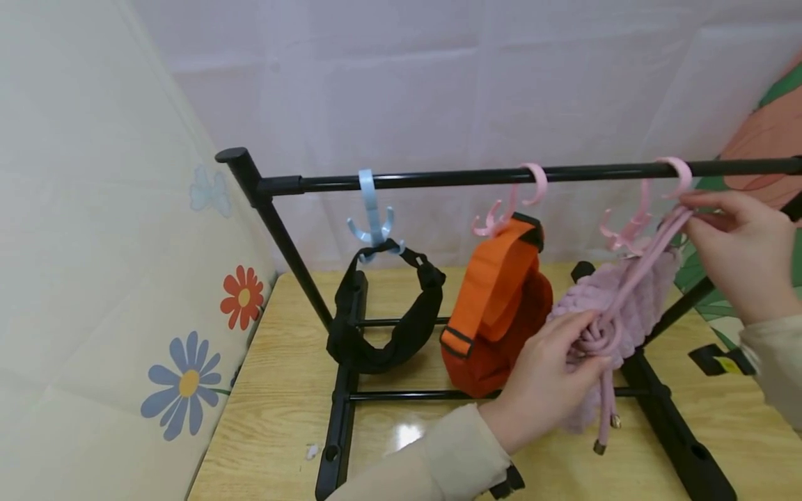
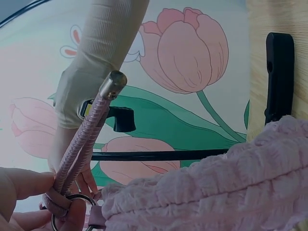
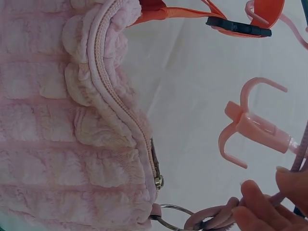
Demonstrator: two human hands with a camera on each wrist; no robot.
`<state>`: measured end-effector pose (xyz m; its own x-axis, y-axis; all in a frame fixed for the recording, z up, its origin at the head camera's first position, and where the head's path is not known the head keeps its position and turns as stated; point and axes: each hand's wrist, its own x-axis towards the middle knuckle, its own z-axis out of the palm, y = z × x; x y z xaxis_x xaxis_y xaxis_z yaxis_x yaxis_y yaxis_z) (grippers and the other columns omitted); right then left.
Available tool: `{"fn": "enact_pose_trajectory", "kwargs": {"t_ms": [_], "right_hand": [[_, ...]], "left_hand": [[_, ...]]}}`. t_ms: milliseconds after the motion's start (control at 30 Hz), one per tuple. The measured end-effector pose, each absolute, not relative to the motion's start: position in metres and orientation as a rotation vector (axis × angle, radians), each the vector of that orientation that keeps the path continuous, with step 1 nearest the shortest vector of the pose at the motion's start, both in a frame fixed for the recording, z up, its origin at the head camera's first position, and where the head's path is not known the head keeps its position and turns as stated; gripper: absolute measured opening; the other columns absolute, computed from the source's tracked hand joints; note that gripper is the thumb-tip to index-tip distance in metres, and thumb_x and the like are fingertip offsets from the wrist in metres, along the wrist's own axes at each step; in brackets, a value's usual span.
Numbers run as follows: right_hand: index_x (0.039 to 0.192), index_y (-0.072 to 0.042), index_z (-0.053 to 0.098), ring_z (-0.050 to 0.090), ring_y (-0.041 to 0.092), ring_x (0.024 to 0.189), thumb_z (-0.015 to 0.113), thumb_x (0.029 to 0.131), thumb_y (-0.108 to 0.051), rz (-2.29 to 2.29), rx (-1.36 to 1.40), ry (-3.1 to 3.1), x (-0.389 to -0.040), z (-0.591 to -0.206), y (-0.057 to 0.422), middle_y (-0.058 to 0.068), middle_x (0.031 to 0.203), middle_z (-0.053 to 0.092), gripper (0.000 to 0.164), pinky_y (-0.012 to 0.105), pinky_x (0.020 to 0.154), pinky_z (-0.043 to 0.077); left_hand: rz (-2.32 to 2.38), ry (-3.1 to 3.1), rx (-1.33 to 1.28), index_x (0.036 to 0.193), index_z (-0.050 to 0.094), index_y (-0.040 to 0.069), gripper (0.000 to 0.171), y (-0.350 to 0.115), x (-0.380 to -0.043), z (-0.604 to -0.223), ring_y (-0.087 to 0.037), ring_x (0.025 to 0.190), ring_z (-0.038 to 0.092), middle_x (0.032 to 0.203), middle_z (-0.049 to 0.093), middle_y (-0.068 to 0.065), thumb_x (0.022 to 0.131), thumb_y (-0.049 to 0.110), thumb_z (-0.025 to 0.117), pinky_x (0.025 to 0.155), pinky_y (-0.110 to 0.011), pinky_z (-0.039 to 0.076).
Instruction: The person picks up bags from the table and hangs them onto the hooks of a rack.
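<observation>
A quilted, fluffy pink bag (image 3: 106, 120) with a zipper hangs from its cord strap (image 1: 645, 264) between my two hands. My left hand (image 1: 545, 376) pinches the knotted cord beside the metal ring (image 2: 54, 224), and the cord's metal-tipped ends (image 2: 113, 84) stick out past the fingers. Higher up, my right hand (image 1: 739, 243) grips the doubled strap close to the rail. The right-hand pink hook (image 1: 629, 229) hangs just left of these fingers, and its prongs (image 3: 240, 130) show bare in the right wrist view.
The black rack's rail (image 1: 426, 179) crosses the view. A black bag (image 1: 401, 348) hangs on a blue hook (image 1: 372, 209), and an orange bag (image 1: 495, 320) on another pink hook (image 1: 507, 209). The rack's base stands on a wooden tabletop (image 1: 263, 431); a flowered sheet (image 1: 125, 278) borders the left.
</observation>
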<state>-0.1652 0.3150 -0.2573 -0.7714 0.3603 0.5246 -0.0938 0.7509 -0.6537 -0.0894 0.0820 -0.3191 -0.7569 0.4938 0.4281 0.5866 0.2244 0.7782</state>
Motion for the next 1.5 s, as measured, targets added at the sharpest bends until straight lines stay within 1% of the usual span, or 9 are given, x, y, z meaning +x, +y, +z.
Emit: {"fn": "enact_pose_trajectory", "kwargs": {"t_ms": [300,533,667,800,967,1100,1200,1333,1500], "right_hand": [[0.125,0.002,0.068,0.040,-0.031,0.082,0.055,0.101,-0.016,0.817,-0.230,-2.305,-0.168,-0.256,0.315,-0.006,0.114,0.064,0.032,0.002,0.086,0.042],[0.126,0.010,0.064,0.041,-0.031,0.070,0.052,0.102,-0.008,0.858,-0.143,-2.328,-0.160,-0.250,0.311,-0.046,0.082,0.039,0.032,0.000,0.056,0.030],[0.127,0.013,0.061,0.038,-0.030,0.061,0.052,0.103,-0.007,0.818,-0.132,-2.396,-0.156,-0.247,0.311,-0.053,0.069,0.034,0.033,0.009,0.046,0.027],[0.125,0.014,0.062,0.040,-0.027,0.058,0.053,0.103,-0.007,0.810,-0.089,-2.417,-0.154,-0.249,0.312,-0.050,0.066,0.037,0.032,0.001,0.053,0.032],[0.119,0.013,0.066,0.045,-0.016,0.052,0.058,0.101,-0.008,0.809,-0.001,-2.417,-0.155,-0.253,0.315,-0.038,0.064,0.045,0.029,0.003,0.053,0.037],[0.115,0.014,0.068,0.045,-0.008,0.049,0.059,0.101,-0.009,0.758,0.054,-2.454,-0.156,-0.254,0.317,0.001,0.066,0.063,0.029,0.008,0.048,0.036],[0.113,0.015,0.068,0.044,-0.005,0.048,0.058,0.102,-0.011,0.727,0.069,-2.483,-0.156,-0.254,0.318,0.025,0.071,0.064,0.030,0.010,0.045,0.034],[0.107,0.014,0.070,0.042,-0.003,0.047,0.056,0.103,-0.012,0.702,0.119,-2.476,-0.157,-0.253,0.319,0.021,0.066,0.061,0.030,0.013,0.045,0.031],[0.098,0.015,0.069,0.034,-0.009,0.063,0.054,0.104,-0.011,0.660,0.182,-2.463,-0.158,-0.254,0.318,0.012,0.061,0.057,0.030,0.025,0.065,0.029]], "left_hand": [[-1.688,-2.412,-0.998,0.145,0.051,0.003,0.050,0.079,-0.090,-0.313,0.006,0.101,0.057,0.130,0.061,-0.006,0.097,0.008,0.066,0.081,-0.002,0.045],[-1.787,-2.316,-0.898,0.145,0.051,0.003,0.047,0.072,-0.097,-0.304,0.003,0.097,0.055,0.129,0.060,-0.009,0.099,0.008,0.062,0.084,-0.007,0.047],[-1.851,-2.278,-0.874,0.145,0.050,0.002,0.046,0.069,-0.099,-0.301,0.001,0.100,0.055,0.130,0.058,-0.009,0.101,0.009,0.060,0.085,-0.009,0.048],[-1.893,-2.252,-0.851,0.147,0.049,0.002,0.046,0.067,-0.102,-0.299,-0.001,0.102,0.055,0.132,0.058,-0.009,0.102,0.009,0.058,0.086,-0.010,0.049],[-1.871,-2.221,-0.833,0.145,0.049,-0.001,0.045,0.067,-0.107,-0.300,-0.003,0.103,0.057,0.131,0.060,-0.012,0.102,0.009,0.057,0.088,-0.011,0.049],[-1.907,-2.211,-0.819,0.144,0.050,-0.002,0.043,0.066,-0.110,-0.300,-0.003,0.105,0.058,0.130,0.061,-0.012,0.103,0.010,0.055,0.089,-0.011,0.049],[-1.938,-2.209,-0.813,0.145,0.050,-0.001,0.043,0.066,-0.110,-0.300,-0.002,0.105,0.058,0.130,0.061,-0.012,0.104,0.011,0.053,0.088,-0.012,0.050],[-1.974,-2.210,-0.801,0.145,0.050,-0.001,0.042,0.067,-0.111,-0.300,0.000,0.104,0.059,0.129,0.062,-0.013,0.105,0.012,0.052,0.087,-0.011,0.050],[-1.937,-2.227,-0.784,0.142,0.052,-0.002,0.041,0.068,-0.113,-0.302,0.000,0.100,0.060,0.128,0.065,-0.013,0.105,0.015,0.051,0.084,-0.010,0.050]]}}
